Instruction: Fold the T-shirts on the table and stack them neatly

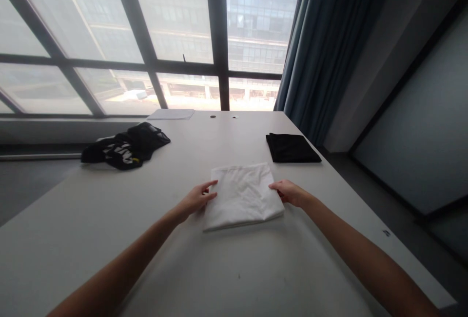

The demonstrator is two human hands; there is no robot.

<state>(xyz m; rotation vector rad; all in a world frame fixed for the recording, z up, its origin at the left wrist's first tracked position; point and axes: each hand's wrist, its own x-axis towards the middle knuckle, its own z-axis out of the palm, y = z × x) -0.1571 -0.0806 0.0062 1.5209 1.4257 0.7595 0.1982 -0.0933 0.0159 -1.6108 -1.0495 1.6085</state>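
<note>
A white table (234,268) is seen across the lower frame, a window (217,19) above it. At centre, a folded white cloth (243,197) is laid. Crumpled black clothing (124,146) is placed at middle left, a folded black cloth (292,148) right of centre. The white cloth's right edge is pinched by the right hand (290,193); its left edge is touched by the left hand (196,197), thumb and forefinger slightly parted, grip uncertain.
</note>
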